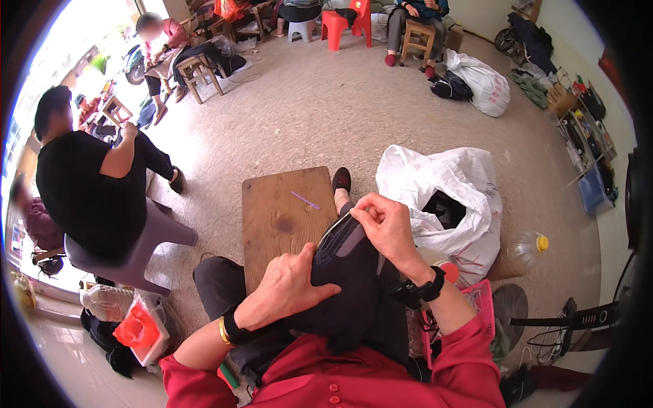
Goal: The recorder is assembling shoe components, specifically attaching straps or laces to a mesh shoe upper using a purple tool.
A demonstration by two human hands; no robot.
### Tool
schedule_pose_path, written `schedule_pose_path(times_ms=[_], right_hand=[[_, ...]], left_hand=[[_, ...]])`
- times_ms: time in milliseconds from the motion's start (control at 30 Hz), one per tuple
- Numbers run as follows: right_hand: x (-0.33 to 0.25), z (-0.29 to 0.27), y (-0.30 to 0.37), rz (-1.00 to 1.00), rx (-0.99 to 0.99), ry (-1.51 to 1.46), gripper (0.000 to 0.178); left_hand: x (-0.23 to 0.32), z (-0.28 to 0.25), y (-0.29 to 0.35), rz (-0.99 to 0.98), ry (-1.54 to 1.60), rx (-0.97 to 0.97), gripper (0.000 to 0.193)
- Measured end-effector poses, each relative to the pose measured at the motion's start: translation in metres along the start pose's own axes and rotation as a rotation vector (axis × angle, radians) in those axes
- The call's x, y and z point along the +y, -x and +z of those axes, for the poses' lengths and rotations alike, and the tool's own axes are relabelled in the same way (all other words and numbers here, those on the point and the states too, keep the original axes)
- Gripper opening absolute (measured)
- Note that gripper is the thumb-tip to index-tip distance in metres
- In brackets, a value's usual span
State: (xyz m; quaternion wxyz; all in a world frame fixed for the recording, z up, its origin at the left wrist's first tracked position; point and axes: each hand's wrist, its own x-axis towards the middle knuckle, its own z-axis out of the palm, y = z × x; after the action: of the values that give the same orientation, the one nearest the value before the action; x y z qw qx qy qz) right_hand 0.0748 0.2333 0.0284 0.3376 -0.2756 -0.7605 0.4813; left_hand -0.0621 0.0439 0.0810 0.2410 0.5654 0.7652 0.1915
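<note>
A dark cloth garment (347,289) lies over my lap, its open edge lifted and showing a light strip along the rim and a greyish inner side. My right hand (386,224) pinches the far end of that edge between thumb and fingers. Closer to me, my left hand (289,285) grips the edge's near end, its thumb lying over the cloth and some fingers hidden. Just beyond the garment, a thin purple plastic stick (305,200) with a widened end rests on a wooden stool top (272,211).
A white woven sack (435,163) holding dark cloth stands right of my hands. Beside it are a pink basket (481,299), a yellow-capped clear bottle (527,250) and a black fan (564,321). A person in black (88,183) sits on a grey stool (156,238) at left.
</note>
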Motion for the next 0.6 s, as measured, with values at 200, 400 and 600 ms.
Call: schedule_pose_path(times_ms=[200,400,600], right_hand=[[0.023,-0.023,0.0,0.112,-0.073,0.041,0.01],[0.033,-0.037,0.006,0.211,-0.286,-0.271,0.012],[0.051,-0.056,0.005,0.318,-0.376,-0.262,0.012]], left_hand=[[0.013,0.0,-0.004,0.079,0.022,-0.053,0.075],[0.009,0.007,-0.003,0.192,0.056,-0.103,0.065],[0.023,0.012,0.0,0.238,0.007,-0.153,0.062]])
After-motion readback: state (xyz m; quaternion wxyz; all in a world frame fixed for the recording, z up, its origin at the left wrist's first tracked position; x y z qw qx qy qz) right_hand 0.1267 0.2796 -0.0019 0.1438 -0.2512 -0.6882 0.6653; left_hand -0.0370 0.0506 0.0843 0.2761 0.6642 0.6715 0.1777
